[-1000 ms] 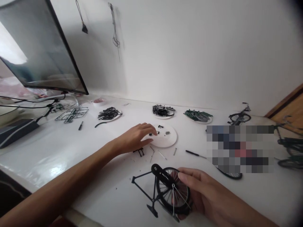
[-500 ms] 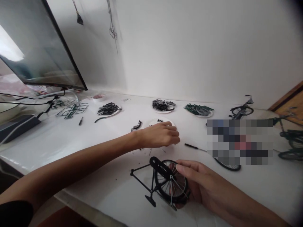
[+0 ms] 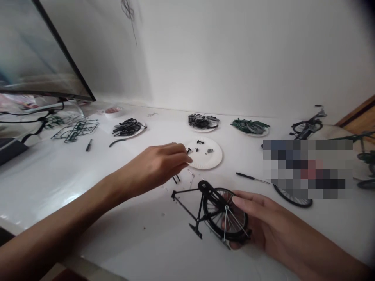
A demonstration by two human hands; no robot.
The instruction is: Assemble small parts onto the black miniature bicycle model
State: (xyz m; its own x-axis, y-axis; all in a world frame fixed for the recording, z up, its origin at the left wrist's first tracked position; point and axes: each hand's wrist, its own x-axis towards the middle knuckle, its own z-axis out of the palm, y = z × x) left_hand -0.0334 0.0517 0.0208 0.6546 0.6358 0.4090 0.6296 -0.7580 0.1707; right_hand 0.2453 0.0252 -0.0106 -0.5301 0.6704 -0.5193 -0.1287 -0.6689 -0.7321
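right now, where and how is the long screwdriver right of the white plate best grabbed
Probably by its black handle, pinched across its width, coming from above and the left. The screwdriver lies flat with that thicker end on the side of the white plate, while its thin metal shaft runs toward the partly hidden wheel at right.

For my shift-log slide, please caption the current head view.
Right hand holding a partly built model bicycle, left hand at the left edge of a white plate of small parts.
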